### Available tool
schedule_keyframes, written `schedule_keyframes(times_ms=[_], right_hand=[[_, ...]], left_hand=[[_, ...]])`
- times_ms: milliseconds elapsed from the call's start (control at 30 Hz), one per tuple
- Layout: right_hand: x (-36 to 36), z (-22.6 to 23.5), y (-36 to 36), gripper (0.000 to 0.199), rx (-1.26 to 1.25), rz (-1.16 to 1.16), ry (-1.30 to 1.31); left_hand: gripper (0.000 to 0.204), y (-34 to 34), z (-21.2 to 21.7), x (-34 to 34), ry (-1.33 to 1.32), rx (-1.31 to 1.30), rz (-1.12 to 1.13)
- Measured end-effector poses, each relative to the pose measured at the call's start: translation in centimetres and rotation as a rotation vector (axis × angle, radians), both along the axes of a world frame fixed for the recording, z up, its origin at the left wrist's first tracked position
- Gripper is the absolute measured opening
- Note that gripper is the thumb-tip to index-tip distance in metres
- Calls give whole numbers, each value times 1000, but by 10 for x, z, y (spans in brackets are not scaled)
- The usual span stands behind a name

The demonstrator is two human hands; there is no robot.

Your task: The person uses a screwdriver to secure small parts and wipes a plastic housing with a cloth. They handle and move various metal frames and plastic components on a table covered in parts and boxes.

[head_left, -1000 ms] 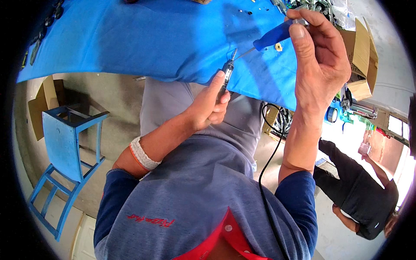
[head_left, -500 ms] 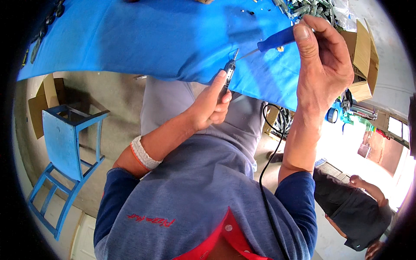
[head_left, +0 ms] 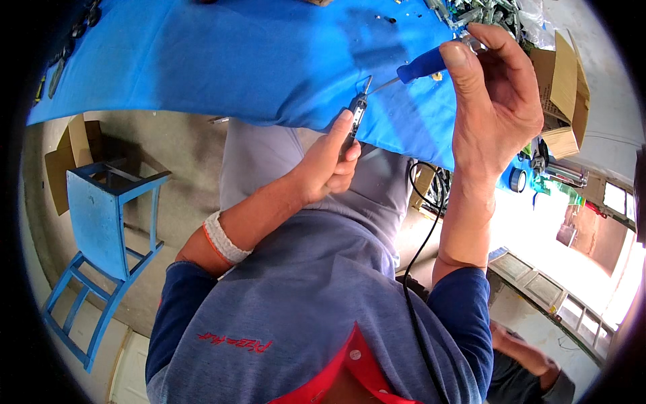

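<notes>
My left hand (head_left: 330,165) grips a small dark metal part (head_left: 356,116) with a wire loop at its top, held upright at the near edge of the blue table (head_left: 222,60). My right hand (head_left: 494,101) holds a blue-handled screwdriver (head_left: 420,66), its thin shaft pointing left and down onto the top of the part. The two hands are close together over the table's edge.
A blue wooden chair (head_left: 101,229) stands on the floor at the left, beside a cardboard box (head_left: 64,161). More cardboard boxes (head_left: 562,81) and loose parts lie at the table's right end. A black cable (head_left: 420,256) hangs down past my right forearm. Another person's hand (head_left: 528,350) shows at the lower right.
My right hand has tilted the screwdriver slightly while its tip stays on the part. The person at the lower right has moved further down and out of view.
</notes>
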State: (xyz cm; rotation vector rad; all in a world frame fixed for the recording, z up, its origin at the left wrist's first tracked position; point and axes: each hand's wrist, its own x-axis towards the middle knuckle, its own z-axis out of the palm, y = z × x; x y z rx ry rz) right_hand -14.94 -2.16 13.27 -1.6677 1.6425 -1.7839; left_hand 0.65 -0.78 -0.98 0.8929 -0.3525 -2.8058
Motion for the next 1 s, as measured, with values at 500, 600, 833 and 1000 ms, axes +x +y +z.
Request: schedule_keyframes(times_ms=[500, 600, 833, 1000], right_hand=[[-3, 0, 0, 27, -2, 38, 4], [-3, -1, 2, 27, 16, -41, -17], [1, 5, -1, 29, 13, 14, 51], [1, 3, -2, 28, -19, 53, 0]], left_hand=[[60, 0, -2, -1, -3, -2, 7], [60, 1, 0, -1, -19, 18, -4], [60, 0, 3, 0, -18, 11, -6], [60, 0, 2, 0, -15, 3, 2]])
